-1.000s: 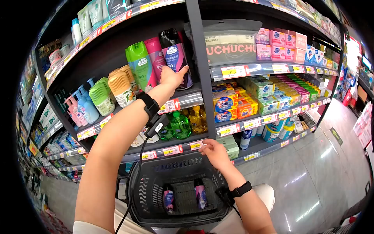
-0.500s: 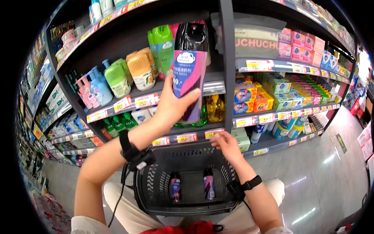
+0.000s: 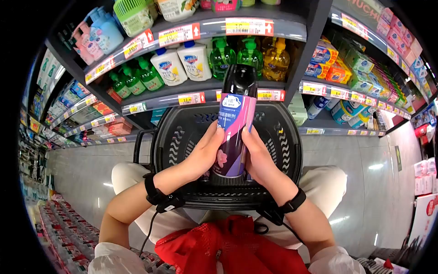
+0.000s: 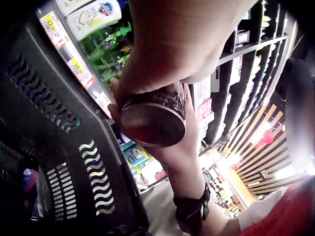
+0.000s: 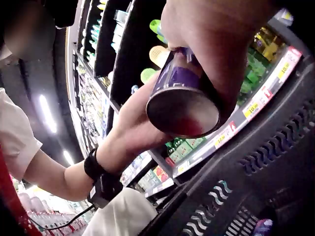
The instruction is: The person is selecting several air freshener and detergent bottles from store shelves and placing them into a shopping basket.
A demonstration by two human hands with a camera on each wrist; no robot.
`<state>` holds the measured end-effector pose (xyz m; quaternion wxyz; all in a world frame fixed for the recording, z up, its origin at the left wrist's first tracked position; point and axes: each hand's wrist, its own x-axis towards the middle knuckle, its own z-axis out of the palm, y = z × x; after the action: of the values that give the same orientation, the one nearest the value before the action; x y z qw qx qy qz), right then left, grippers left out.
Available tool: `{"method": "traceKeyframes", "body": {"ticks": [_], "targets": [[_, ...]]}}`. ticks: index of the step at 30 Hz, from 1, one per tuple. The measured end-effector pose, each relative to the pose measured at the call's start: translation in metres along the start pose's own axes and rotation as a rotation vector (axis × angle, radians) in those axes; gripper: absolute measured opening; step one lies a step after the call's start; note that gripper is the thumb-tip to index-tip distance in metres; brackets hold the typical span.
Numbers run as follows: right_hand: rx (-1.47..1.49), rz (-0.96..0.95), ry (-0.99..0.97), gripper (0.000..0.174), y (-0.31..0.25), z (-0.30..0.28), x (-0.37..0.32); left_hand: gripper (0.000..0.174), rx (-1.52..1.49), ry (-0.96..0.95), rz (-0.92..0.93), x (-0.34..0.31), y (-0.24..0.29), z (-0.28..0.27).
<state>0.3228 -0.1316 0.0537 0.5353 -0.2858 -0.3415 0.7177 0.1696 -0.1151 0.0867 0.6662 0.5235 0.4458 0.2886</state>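
- Spray can (image 3: 235, 118), purple-pink label, black cap (image 3: 242, 77): held over basket (image 3: 288, 132) opening, tilted, cap end toward basket's far rim, base toward near rim.
- L hand (image 3: 198, 155) & R hand (image 3: 260, 157): above basket, one per side of can, clasping it btwn them, thumbs at label side; other fingers mostly hidden in head view, so full wrap can't be told there.
- Why so held (judged): two-sided clasp prob. steadies a smooth cylinder; tilt turns label up to wearer, i.e. legible from above.
- Basket: black, slotted walls, opening up, btwn the knees in light trousers (image 3: 130, 180); prob. set there for easy reach of both hands. Handle (image 3: 138, 148) at basket's left.
- Contents: purple-pink item (image 4: 30, 182) low inside basket, seen in part, L wrist view; similar patch in R wrist view, same item or another can't be told. Can & hands hide much of basket floor from above; total no. unclear.
- Beyond basket's far rim: shelf (image 3: 159, 104) w/ white bottles (image 3: 196, 64), green pump bottles (image 3: 222, 61), amber pump bottle (image 3: 276, 64); upright, grouped by kind, prob. for quick finding. Price tags (image 3: 189, 98) along shelf edge.
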Motion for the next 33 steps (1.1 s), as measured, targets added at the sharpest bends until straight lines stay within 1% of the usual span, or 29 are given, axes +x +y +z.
{"method": "traceKeyframes", "body": {"ticks": [1,2,3,5,7,9,10,11,13,14,18,21,25,27,33], "targets": [[0.021,0.021,0.017,0.049,0.005,-0.002,0.005,0.052,-0.128,-0.034,0.017,0.004,-0.012,-0.004],[0.017,0.049,0.054,0.048,0.007,-0.002,0.007,0.052,-0.185,-0.032,0.16,0.016,-0.035,-0.009],[0.013,0.063,0.07,0.048,0.011,-0.004,0.011,0.052,-0.2,-0.037,0.147,0.017,-0.038,-0.012],[0.086,0.152,0.119,0.046,0.018,-0.009,0.02,0.055,-0.216,-0.148,0.11,0.018,-0.04,-0.021],[0.092,0.205,0.154,0.049,0.021,-0.011,0.025,0.056,-0.289,-0.154,0.049,0.019,-0.046,-0.03],[0.065,0.271,0.145,0.055,0.024,-0.015,0.032,0.061,-0.239,-0.171,0.145,0.024,-0.055,-0.04],[0.057,0.295,0.155,0.055,0.026,-0.015,0.036,0.068,-0.174,-0.157,0.177,0.027,-0.061,-0.046],[0.022,0.313,0.155,0.054,0.026,-0.012,0.038,0.068,-0.196,-0.145,0.16,0.026,-0.065,-0.049],[0.062,0.387,0.127,0.057,0.024,-0.002,0.045,0.075,-0.173,-0.057,0.09,0.024,-0.063,-0.054],[0.068,0.379,0.109,0.056,0.028,0.0,0.049,0.08,-0.104,0.022,0.112,0.024,-0.067,-0.056],[0.123,0.386,0.108,0.054,0.047,-0.008,0.064,0.081,-0.048,0.098,0.088,0.028,-0.066,-0.064],[0.109,0.38,0.165,0.052,0.05,-0.007,0.066,0.08,-0.076,0.094,0.1,0.031,-0.064,-0.065],[0.153,0.377,0.17,0.051,0.052,-0.008,0.066,0.078,-0.025,0.085,0.078,0.033,-0.066,-0.067],[0.13,0.369,0.172,0.051,0.05,-0.008,0.065,0.076,-0.038,0.1,0.094,0.034,-0.067,-0.065],[0.081,0.376,0.229,0.05,0.05,-0.009,0.06,0.076,0.0,0.068,0.1,0.033,-0.071,-0.063]]}}
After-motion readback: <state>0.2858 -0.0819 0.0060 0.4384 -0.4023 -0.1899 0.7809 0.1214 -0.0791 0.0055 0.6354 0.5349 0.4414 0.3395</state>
